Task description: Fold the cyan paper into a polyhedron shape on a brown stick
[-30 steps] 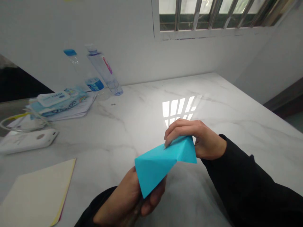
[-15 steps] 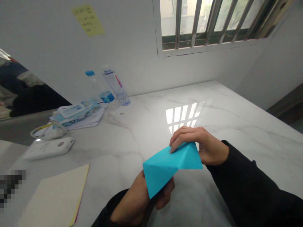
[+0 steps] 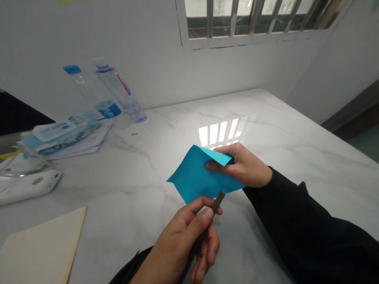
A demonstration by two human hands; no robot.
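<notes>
A sheet of blue paper [image 3: 194,173], creased and with its upper edge folded over, is held above the table by my right hand [image 3: 247,165]. The thumb lies on the near face and the fingers are behind it. My left hand [image 3: 189,232] is closed on a thin dark brown stick [image 3: 218,202], pinched between thumb and fingers, its tip pointing up beside the paper's lower edge. The rest of the stick runs down behind my palm. I cannot tell whether my left fingers touch the paper.
A pale paper pad [image 3: 44,244] lies at the left front. Behind it are a white device [image 3: 32,185], a cable, and a wipes pack [image 3: 62,134] on papers. Two plastic bottles [image 3: 108,108] stand by the wall, under a barred window [image 3: 254,19].
The blue paper has turned to show its other face, and my right thumb has come over its front. My left hand has moved out from behind the paper, showing the stick. The view has shifted.
</notes>
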